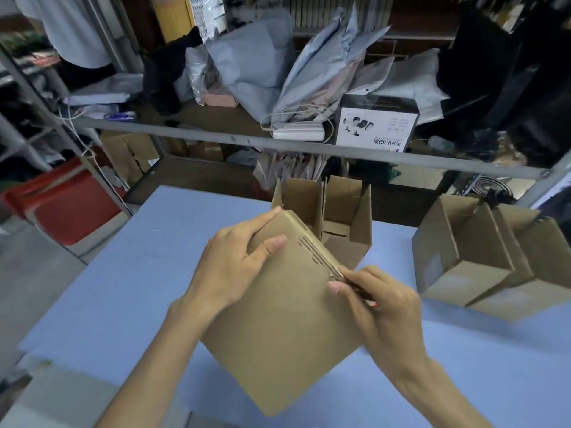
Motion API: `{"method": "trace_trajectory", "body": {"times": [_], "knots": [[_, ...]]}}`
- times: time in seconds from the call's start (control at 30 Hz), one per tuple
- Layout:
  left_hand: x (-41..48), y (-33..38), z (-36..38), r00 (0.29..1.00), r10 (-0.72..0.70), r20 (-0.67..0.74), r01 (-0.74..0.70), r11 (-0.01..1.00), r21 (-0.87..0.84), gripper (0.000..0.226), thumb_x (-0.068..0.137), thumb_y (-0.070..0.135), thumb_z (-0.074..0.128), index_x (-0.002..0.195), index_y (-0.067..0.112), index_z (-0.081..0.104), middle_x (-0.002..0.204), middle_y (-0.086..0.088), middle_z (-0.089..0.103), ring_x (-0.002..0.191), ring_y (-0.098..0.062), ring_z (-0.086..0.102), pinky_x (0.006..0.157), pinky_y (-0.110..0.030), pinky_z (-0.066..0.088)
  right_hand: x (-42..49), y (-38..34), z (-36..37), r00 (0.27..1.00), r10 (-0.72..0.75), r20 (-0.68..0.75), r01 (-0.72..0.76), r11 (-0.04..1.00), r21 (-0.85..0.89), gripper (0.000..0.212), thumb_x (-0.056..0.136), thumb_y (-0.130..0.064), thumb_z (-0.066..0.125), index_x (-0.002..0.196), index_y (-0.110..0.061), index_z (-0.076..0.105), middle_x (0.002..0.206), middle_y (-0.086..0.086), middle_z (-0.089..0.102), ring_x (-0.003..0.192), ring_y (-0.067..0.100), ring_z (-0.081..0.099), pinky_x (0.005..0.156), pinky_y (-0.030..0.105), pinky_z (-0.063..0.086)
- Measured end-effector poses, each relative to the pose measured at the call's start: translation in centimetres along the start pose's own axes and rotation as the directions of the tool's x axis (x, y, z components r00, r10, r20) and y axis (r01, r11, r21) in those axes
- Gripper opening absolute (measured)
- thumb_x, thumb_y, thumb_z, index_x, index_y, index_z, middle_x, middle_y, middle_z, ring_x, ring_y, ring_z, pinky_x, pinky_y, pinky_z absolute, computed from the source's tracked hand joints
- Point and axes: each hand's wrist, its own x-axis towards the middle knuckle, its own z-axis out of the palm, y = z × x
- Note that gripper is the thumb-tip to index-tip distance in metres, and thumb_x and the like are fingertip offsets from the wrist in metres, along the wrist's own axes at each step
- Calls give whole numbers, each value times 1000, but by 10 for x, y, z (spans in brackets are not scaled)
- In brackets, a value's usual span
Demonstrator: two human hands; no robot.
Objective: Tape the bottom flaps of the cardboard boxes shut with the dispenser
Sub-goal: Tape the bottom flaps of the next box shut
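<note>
- Flat box (278, 319): brown cardboard, folded flat, tilted so one corner points at the camera. Plain broad face up. Layered edge with a row of dark slots runs along its upper right side.
- Flat box sits low over the blue tabletop (123, 288); cannot tell if its near corner touches.
- Left hand (228, 267): clamped on the flat box's upper left part, fingers curled over the far edge, thumb flat on the face.
- Right hand (383, 304): closed on the flat box's right corner, thumb on the face, fingers wrapped behind the slotted edge. A thin dark bit with a red tip shows under the fingers; cannot tell what it is.
- Hands are apart, one on each end of the slotted edge, with the flat box between and below them.
- Open box (343, 217): upright just behind the flat box, flaps up.
- Two more boxes (482, 257): well right of the flat box, side by side, open tops.
- Metal shelf (216, 135): beyond the flat box, piled with grey mailer bags (256, 66).
</note>
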Motion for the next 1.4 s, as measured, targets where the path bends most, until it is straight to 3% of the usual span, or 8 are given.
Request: {"method": "trace_trajectory", "body": {"times": [0.1,0.23,0.6,0.83,1.1,1.2,1.27,1.4], "knots": [[4,-10,22,990,82,115,-90,994,68,49,92,47,55,139,51,40,131,16,54,118,-11,52,98,-36,46,-23,13,20,986,151,67,-153,988,25,15,81,-33,67,73,-20,71,62,-9,56,58,9,51,55,33,43],[14,-27,77,908,175,379,-271,938,217,27,92,33,60,119,34,64,119,10,53,110,-16,44,95,-30,41,-46,37,52,929,328,170,-332,943,-5,20,83,-21,73,65,-15,69,57,-4,56,57,15,50,56,39,41],[51,-72,163,711,12,704,-172,972,157,22,70,-9,65,81,6,75,88,-8,68,79,-20,68,77,-30,52,-66,80,124,683,643,346,-607,763,-222,34,87,-44,61,89,-11,61,87,6,67,87,29,60,71,39,46],[63,-90,187,741,109,662,-281,946,160,20,65,-2,71,74,16,75,80,1,68,76,-17,65,67,-25,43,-56,90,138,639,736,225,-692,677,-251,36,90,-44,55,73,-13,51,81,6,64,84,30,57,59,35,35],[48,-89,184,801,109,588,-143,990,11,23,74,-8,67,88,8,76,102,-7,63,88,-18,58,73,-22,47,-83,85,115,653,660,372,-606,750,-266,31,92,-39,56,76,-12,53,78,3,65,81,26,59,65,38,44],[11,-79,190,952,-41,304,15,996,87,46,80,1,64,124,15,59,129,-5,45,118,-18,44,95,-25,42,-75,105,100,720,652,237,-637,757,-146,25,88,-31,65,82,-8,58,82,4,66,81,22,60,65,34,43],[-10,-77,199,933,-199,301,115,955,274,74,84,28,66,148,19,30,153,-11,22,143,-29,16,116,-35,20,-73,124,94,753,656,60,-619,736,-273,28,84,-22,68,97,-3,54,101,12,60,95,27,54,69,33,39],[-23,-87,207,869,-255,424,35,887,461,106,81,45,60,152,18,-13,159,-10,-22,145,-30,-23,116,-43,-14,-72,158,104,620,771,143,-538,551,-638,53,83,-21,66,122,5,41,126,22,49,117,36,43,95,39,37]]}}
